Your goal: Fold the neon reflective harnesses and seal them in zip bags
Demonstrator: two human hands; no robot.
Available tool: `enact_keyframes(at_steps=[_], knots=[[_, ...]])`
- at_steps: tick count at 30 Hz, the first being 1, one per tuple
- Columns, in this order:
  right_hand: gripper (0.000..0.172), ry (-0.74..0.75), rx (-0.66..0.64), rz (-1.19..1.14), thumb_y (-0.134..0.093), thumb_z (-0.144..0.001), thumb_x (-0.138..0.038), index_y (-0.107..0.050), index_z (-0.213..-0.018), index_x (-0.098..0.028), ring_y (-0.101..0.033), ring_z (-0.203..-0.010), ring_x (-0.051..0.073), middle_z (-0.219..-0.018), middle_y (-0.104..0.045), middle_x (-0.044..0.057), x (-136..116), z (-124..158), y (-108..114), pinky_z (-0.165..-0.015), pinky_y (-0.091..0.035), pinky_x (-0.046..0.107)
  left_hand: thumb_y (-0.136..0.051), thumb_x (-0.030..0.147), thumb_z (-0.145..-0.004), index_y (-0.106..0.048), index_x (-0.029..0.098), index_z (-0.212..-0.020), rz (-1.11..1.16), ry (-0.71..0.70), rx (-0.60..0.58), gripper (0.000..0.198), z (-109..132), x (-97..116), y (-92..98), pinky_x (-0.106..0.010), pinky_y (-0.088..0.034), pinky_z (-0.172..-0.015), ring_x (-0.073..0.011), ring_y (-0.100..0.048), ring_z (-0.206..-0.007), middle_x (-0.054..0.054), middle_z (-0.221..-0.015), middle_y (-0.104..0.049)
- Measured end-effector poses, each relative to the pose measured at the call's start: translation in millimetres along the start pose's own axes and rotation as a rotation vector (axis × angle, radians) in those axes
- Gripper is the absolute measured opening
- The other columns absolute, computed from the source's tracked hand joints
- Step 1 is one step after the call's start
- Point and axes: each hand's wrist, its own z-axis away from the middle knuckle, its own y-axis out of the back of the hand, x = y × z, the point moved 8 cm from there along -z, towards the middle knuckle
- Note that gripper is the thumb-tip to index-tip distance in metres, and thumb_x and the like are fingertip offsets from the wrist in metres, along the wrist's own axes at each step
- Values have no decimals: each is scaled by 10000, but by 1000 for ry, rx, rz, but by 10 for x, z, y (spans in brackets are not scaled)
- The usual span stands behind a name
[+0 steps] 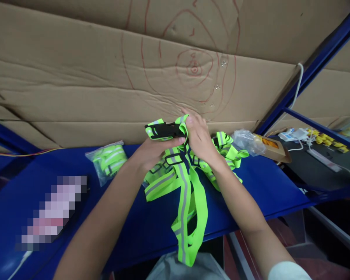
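A neon-yellow reflective strap harness with grey stripes is held up in front of me, its long loops hanging past the table's front edge. My left hand is closed on its upper part, beneath a black buckle. Close beside it, my right hand grips a folded end of the strap at the top. Black slider rings sit on the webbing below the hands. More strap harnesses lie heaped behind my right forearm. Part of the webbing is hidden by my hands.
A clear bag with a folded harness lies left on the blue table. Further left is a blurred-out device with a white cable. Crumpled clear plastic and a cardboard box stand right, near a blue frame post. Cardboard walls the back.
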Motion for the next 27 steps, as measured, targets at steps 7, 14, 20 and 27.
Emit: enact_keyframes(at_steps=[7,14,20,27], knots=[[797,-99,-372,-155,-510,-888,-793,-480,-1516,-304,-246,-1575,344,-1621,-428,78,77,68,23,-1283,-122,620,-864,560,-724,-774,187,-1066,-98,-57,-24,514,50,174,-20,-378,-562,-934,-281,-720,-1017,-79,-1001,-786],[465,-14,-399,-473,-692,-901,-530,-636,-1222,-198,-664,-1124,237,-1141,-717,69,-72,48,-76,-1080,-506,439,-779,504,-842,-768,191,-959,-262,-210,-22,334,52,357,44,-345,-537,-879,-216,-703,-866,-49,-893,-760],[399,-290,-207,-677,-653,-877,-586,-730,-1015,-219,-710,-974,223,-955,-759,25,278,16,-131,-929,-565,384,-874,438,-730,-725,174,-1084,-220,-167,-57,467,39,314,-50,-355,-540,-913,-251,-691,-1045,-86,-1099,-755],[521,-107,-311,-540,-576,-907,-681,-757,-1071,-221,-650,-1187,246,-1118,-758,24,140,20,-202,-1134,-462,445,-933,430,-625,-718,246,-1185,-239,-122,45,628,52,159,-30,-403,-501,-1061,-276,-648,-1207,-47,-1215,-750]])
